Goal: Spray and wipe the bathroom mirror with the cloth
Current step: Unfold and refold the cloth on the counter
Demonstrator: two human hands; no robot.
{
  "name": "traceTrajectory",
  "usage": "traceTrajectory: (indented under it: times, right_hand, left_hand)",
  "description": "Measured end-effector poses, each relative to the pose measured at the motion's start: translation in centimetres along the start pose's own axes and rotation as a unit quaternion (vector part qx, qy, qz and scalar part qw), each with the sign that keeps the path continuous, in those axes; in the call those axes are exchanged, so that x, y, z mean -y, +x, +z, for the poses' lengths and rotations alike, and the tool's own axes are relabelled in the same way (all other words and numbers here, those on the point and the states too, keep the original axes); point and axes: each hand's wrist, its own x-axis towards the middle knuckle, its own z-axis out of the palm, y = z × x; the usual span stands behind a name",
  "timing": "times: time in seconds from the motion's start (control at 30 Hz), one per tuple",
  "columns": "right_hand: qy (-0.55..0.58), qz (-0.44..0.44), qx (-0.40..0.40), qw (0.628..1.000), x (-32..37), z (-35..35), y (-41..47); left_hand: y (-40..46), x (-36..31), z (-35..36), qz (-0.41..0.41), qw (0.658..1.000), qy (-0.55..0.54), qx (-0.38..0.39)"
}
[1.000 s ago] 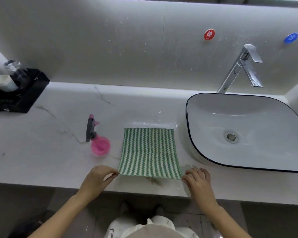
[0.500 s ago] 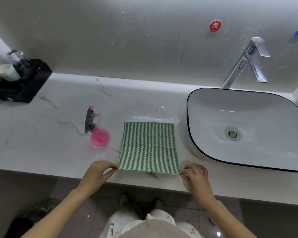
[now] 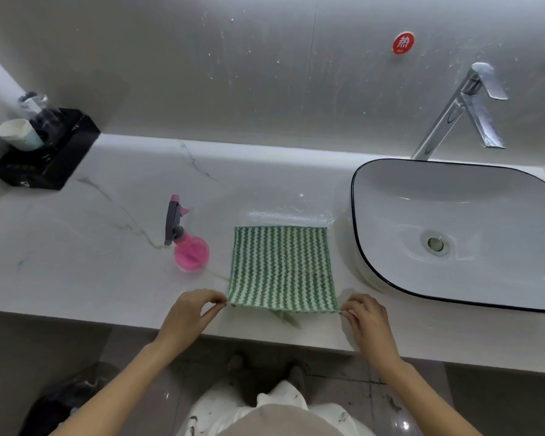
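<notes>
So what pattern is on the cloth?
Green and white zigzag stripes on the cloth, running front to back; clearest in the head view.

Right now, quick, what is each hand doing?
Left hand: pinches the near left corner of the cloth.
Right hand: pinches its near right corner.

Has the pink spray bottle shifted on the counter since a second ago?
No. The spray bottle stands just left of the cloth, same gap; only the camera moved.
</notes>
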Motion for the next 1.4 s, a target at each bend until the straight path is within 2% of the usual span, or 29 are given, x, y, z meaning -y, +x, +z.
traceTrajectory:
  times: [0.13,0.33,0.53,0.83,1.07,1.27,1.4]
  right_hand:
    - [0.025,0.071,-0.004,0.997,1.1,-0.1,2.1]
    - [0.135,0.202,0.004,0.97,3.5,-0.2,4.5]
    - [0.182,0.25,-0.011,0.951,4.9,0.5,7.4]
    - [0.151,0.295,-0.038,0.943,4.6,2.9,12.1]
    - [0.103,0.318,-0.049,0.941,3.8,4.8,16.9]
    - [0.036,0.345,0.002,0.938,2.3,6.1,19.8]
    - [0.001,0.329,0.037,0.944,1.4,6.8,20.3]
  left_hand:
    - [2.8,-0.7,-1.0,-0.025,0.997,-0.065,-0.034]
    - [5.9,-0.7,-1.3,-0.079,0.989,-0.123,-0.032]
    - [7.8,0.5,-1.2,-0.111,0.984,-0.137,-0.024]
    - [12.6,1.6,-0.4,-0.184,0.966,-0.172,-0.06]
    - [16.2,1.8,0.6,-0.243,0.952,-0.16,-0.096]
    - [18.6,2.6,2.1,-0.254,0.958,-0.111,-0.072]
    - [19.2,3.8,2.7,-0.268,0.96,-0.074,-0.032]
